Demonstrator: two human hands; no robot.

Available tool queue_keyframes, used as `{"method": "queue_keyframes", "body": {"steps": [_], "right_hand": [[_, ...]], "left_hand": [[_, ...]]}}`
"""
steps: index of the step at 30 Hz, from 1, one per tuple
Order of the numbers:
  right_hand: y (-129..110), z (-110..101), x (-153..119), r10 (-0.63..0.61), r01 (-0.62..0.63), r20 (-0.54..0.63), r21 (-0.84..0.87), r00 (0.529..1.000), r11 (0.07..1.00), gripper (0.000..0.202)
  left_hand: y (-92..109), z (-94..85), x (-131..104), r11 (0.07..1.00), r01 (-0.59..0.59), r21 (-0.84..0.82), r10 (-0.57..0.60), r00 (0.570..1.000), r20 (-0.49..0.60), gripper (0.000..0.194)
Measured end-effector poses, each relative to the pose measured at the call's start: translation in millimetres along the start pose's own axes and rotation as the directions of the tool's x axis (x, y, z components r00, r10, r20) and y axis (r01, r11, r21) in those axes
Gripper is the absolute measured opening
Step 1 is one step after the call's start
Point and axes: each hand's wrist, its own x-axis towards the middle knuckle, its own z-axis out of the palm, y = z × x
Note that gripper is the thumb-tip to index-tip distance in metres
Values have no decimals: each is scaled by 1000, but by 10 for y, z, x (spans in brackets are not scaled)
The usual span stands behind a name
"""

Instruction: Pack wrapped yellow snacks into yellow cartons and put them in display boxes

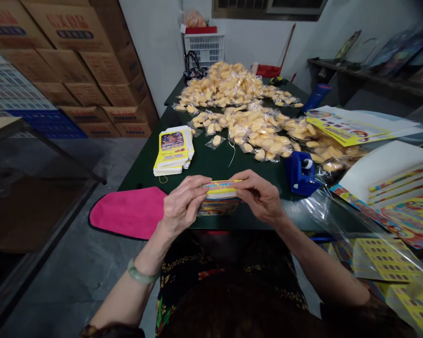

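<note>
Between both hands, at the near edge of the dark green table, a stack of printed yellow cards is held upright. My left hand, with a pale bangle on its wrist, is closed on the left end of the stack. Gripping the right end is my right hand, thumb and fingers closed. Beyond my left hand lies another pile of yellow and white cards, with a rubber band beside it. A pink cloth-like piece hangs over the table's left edge.
Many wrapped yellow pieces are heaped across the table's far half. A blue tape dispenser stands right of my right hand. Printed sheets and clear plastic spread along the right side. Cardboard boxes are stacked at the left wall.
</note>
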Motion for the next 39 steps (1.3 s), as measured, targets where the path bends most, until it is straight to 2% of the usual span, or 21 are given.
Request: {"method": "queue_keyframes", "body": {"steps": [3,5,8,13,19,21,25,30,35,37,39], "right_hand": [[69,76,-92,-53,54,-55,10,997,998,19],[103,145,-139,-94,89,-123,-47,988,995,25],[129,267,-178,-120,94,-240,-116,963,989,21],[131,485,-162,-122,110,-321,-57,939,992,16],[171,684,-123,-219,104,-421,-279,881,955,32],[180,706,-122,-227,85,-429,-326,874,942,35],[172,681,-116,-230,90,-409,-334,883,938,30],[157,583,-125,-184,101,-378,-228,907,968,24],[165,465,-142,-91,58,-306,-114,948,992,20],[159,427,-136,-73,47,-287,-94,955,994,18],[144,397,-123,-41,26,-282,-56,959,998,15]], "left_hand": [[-4,47,-43,999,-42,-23,41,999,-22,18],[-16,92,-52,998,-46,-31,44,997,-57,19],[-25,173,-45,1000,14,-16,-16,993,-114,28],[-8,256,-31,996,77,-35,-81,990,-114,26],[-13,298,-41,993,115,39,-108,985,-136,32],[-20,307,-46,992,116,44,-109,985,-135,33],[-37,307,-43,995,102,10,-100,985,-141,26],[-40,264,-8,990,119,-74,-129,982,-140,18],[-63,224,46,989,142,-45,-147,979,-142,14],[-79,229,45,985,163,-61,-171,973,-157,17],[-85,248,19,963,227,-145,-248,958,-147,33]]}}
